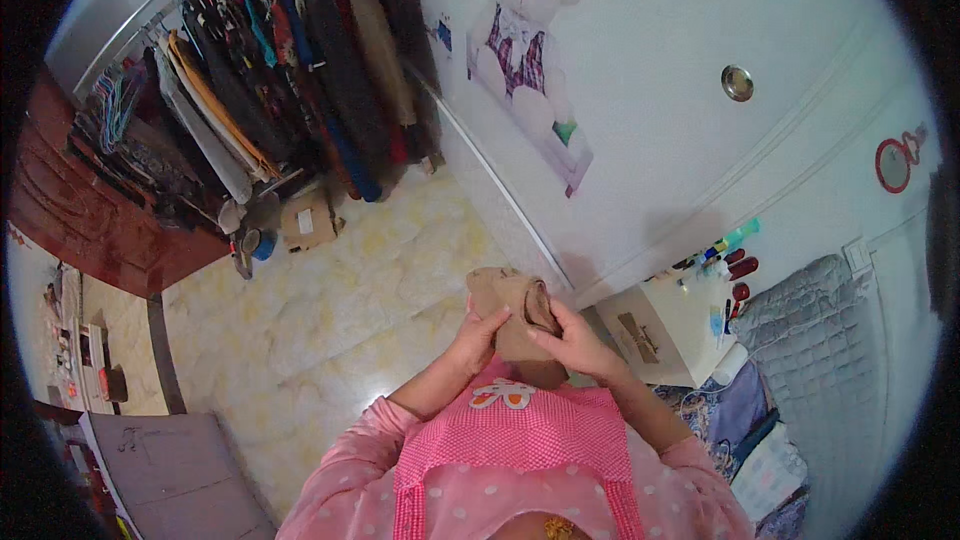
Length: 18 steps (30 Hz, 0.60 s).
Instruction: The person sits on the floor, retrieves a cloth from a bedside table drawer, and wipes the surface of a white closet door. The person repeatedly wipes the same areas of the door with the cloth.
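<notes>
A tan fabric bundle (517,345), folded or rolled with a darker inner side at its right, is held up in front of my chest. My left hand (480,334) grips its left side, thumb lying across the front. On the other side my right hand (574,341) has its thumb on the front and its fingers behind the rolled edge. Just below the cloth is the pink checked apron (517,427) I wear, with a white and orange patch (501,394). Whether the cloth is a garment, I cannot tell.
Clothes (285,67) hang on a metal rack at the upper left, with a cardboard box (309,221) beneath. A white table (701,307) with small items stands right, beside a bed with a grey quilted cover (814,337). A grey-purple panel (172,476) is lower left.
</notes>
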### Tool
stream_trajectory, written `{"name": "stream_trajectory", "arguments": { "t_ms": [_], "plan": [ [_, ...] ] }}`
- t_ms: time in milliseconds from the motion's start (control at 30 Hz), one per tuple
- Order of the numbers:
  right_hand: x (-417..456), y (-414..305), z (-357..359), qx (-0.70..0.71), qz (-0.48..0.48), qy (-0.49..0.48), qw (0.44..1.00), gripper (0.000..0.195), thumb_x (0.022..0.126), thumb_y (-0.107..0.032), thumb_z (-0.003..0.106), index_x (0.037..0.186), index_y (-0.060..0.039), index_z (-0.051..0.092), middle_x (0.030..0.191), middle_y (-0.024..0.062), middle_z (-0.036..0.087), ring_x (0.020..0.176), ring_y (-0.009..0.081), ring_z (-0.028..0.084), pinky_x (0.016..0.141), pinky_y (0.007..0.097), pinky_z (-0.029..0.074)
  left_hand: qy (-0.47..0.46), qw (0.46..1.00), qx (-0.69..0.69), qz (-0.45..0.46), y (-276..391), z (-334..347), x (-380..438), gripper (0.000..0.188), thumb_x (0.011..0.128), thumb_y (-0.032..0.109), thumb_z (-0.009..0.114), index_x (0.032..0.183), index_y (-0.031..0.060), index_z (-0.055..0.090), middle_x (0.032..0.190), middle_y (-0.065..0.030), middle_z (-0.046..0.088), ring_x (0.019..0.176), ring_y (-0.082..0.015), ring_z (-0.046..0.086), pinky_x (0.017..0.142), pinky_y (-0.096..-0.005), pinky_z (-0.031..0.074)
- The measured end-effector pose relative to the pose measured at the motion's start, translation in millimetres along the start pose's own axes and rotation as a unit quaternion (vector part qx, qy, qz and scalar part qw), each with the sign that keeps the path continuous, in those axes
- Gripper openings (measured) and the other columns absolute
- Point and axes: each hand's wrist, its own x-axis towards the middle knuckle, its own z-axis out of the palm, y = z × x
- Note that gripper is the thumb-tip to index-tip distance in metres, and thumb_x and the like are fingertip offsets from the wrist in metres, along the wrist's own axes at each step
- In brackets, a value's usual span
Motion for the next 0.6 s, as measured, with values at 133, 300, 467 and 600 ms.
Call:
{"name": "stream_trajectory", "arguments": {
  "t_ms": [133,300,467,600],
  "plan": [
    [-3.7,-56.5,-46.6,-0.089,-0.100,0.154,0.979,0.039,0.086,-0.003,0.055,0.124,0.0032,0.047,0.123,0.0130,0.052,0.111,0.0211,0.050,0.095,0.0337,0.039,0.028,0.998,-0.002,0.057,29.7,8.5,-2.0,0.046,0.087,0.020,0.063,0.126,0.0040,0.045,0.121,-0.0077,0.055,0.111,-0.0236,0.052,0.095,-0.0377,0.043],
    [9.0,-89.8,-106.4,-0.387,-0.352,0.540,0.660,0.042,0.079,-0.003,0.061,0.119,0.0028,0.046,0.126,0.0207,0.043,0.119,0.0329,0.039,0.097,0.0445,0.035,0.125,0.979,0.060,0.151,80.4,-11.4,-14.7,0.045,0.087,0.025,0.063,0.124,0.0032,0.048,0.120,-0.0072,0.056,0.108,-0.0221,0.055,0.090,-0.0373,0.046],
    [40.2,-113.3,-144.8,-0.436,-0.214,0.686,0.542,0.070,0.081,-0.012,0.066,0.134,0.0068,0.025,0.133,0.0223,0.032,0.123,0.0327,0.036,0.099,0.0393,0.036,0.183,0.970,0.024,0.157,107.7,-48.1,-14.1,0.047,0.087,0.026,0.063,0.126,0.0058,0.044,0.117,-0.0078,0.057,0.106,-0.0231,0.056,0.088,-0.0401,0.047],
    [65.8,-105.9,-162.2,-0.167,-0.244,0.711,0.638,0.066,0.083,-0.018,0.064,0.133,0.0071,0.028,0.139,0.0232,0.030,0.121,0.0287,0.041,0.101,0.0366,0.034,0.158,0.980,0.031,0.120,133.6,-76.2,-2.5,0.046,0.088,0.025,0.063,0.126,0.0070,0.045,0.120,-0.0085,0.056,0.108,-0.0236,0.055,0.090,-0.0399,0.046]
  ]
}}
